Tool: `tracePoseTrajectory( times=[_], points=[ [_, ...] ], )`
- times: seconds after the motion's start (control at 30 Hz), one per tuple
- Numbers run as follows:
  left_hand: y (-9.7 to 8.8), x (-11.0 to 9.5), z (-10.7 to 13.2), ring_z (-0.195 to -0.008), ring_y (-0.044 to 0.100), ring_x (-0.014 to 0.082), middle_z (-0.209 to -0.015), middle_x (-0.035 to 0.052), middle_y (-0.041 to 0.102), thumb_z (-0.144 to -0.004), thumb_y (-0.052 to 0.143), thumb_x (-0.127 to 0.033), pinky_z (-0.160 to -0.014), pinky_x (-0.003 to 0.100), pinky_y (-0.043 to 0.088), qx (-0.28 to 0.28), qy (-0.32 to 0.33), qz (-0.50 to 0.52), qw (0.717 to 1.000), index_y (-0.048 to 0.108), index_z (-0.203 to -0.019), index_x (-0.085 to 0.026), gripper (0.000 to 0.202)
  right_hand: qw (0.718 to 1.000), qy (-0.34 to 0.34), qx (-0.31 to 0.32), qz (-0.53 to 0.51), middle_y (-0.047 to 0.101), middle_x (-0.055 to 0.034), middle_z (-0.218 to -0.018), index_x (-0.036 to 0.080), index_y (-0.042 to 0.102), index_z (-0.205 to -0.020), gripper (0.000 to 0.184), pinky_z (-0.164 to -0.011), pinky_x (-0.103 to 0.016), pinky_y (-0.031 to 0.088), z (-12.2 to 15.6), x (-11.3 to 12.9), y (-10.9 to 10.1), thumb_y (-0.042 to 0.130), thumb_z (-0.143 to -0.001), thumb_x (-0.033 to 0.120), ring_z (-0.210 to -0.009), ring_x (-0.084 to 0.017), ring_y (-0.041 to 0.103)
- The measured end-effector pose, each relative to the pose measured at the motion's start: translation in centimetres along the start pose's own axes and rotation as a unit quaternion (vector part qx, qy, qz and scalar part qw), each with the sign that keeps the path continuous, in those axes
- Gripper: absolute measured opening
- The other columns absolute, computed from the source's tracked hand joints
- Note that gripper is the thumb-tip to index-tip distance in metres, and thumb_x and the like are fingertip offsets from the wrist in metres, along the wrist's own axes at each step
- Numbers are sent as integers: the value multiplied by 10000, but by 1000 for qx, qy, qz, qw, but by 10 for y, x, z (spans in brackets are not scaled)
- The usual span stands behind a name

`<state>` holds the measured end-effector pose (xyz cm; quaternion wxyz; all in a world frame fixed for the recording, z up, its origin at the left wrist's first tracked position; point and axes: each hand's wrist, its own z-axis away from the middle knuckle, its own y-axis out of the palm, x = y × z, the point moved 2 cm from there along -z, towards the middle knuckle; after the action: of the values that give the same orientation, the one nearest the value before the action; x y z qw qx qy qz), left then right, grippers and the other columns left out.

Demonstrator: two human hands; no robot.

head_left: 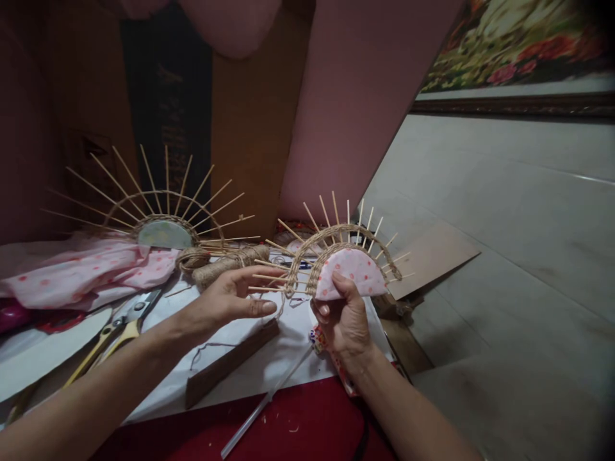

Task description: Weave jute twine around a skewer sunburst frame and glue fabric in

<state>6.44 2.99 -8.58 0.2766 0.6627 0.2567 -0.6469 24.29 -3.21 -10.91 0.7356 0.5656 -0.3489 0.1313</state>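
Note:
My right hand [348, 320] grips a half-round woven piece by its pink dotted fabric centre [353, 272], thumb in front and fingers behind. Thin wooden sticks fan out from it, with twine bands [300, 251] woven around in arcs. My left hand [240, 298] is at the piece's left end, its thumb and fingers apart around the stick tips; whether the fingertips touch them I cannot tell. A loose strand of twine [282, 306] hangs just beside the left thumb. A second stick fan [166, 234] with a pale green centre stands at the back left.
Twine rolls [230, 266] lie behind my left hand. Yellow-handled scissors [127, 320] and pink dotted cloth [96, 272] are on the left. A brown strip [230, 365] and a clear glue stick [266, 400] lie in front. Cardboard [435, 259] is at the right, by the tiled wall.

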Motion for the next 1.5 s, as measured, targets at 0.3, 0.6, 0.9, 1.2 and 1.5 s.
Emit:
tracePoseTrajectory(
  times=[0.3, 0.6, 0.9, 1.2, 1.5],
  points=[
    [25, 0, 4, -862, 572, 175, -863, 43, 654, -763, 675, -305, -792, 290, 425, -44, 72, -9, 996, 732, -757, -177, 140, 1000, 14, 16, 1, 557, 43, -435, 159, 535, -554, 241, -322, -157, 331, 3, -3, 2, 716, -658, 280, -311, -51, 429],
    [26, 7, 4, -826, 587, 178, -827, 54, 704, -760, 678, -308, -760, 278, 414, -61, 2, 49, 997, 736, -799, -174, 151, 1000, 18, 22, -5, 577, 36, -453, 157, 565, -583, 218, -332, -153, 337, 4, -4, 2, 719, -674, 281, -324, -57, 458],
    [24, 3, 5, -761, 588, 173, -744, 57, 688, -825, 585, -302, -768, 296, 413, 31, -3, 73, 997, 711, -738, -150, 216, 1000, 16, 15, -21, 585, 39, -452, 162, 568, -583, 206, -335, -157, 351, 3, -4, 0, 721, -668, 270, -323, -61, 464],
    [15, 2, 4, -738, 563, 162, -727, 45, 700, -794, 594, -291, -704, 262, 383, -26, -22, 28, 999, 724, -707, -171, 197, 1000, 7, 4, -17, 573, 46, -443, 165, 543, -580, 226, -335, -155, 355, 2, -3, 2, 727, -660, 271, -325, -61, 464],
    [22, 3, 8, -668, 535, 152, -660, 47, 678, -808, 577, -323, -664, 269, 369, -31, -17, 47, 998, 670, -630, -171, 252, 1000, 7, 10, -25, 586, 40, -467, 160, 561, -612, 189, -343, -146, 372, 0, -1, 1, 718, -665, 251, -338, -55, 471]
  ],
)
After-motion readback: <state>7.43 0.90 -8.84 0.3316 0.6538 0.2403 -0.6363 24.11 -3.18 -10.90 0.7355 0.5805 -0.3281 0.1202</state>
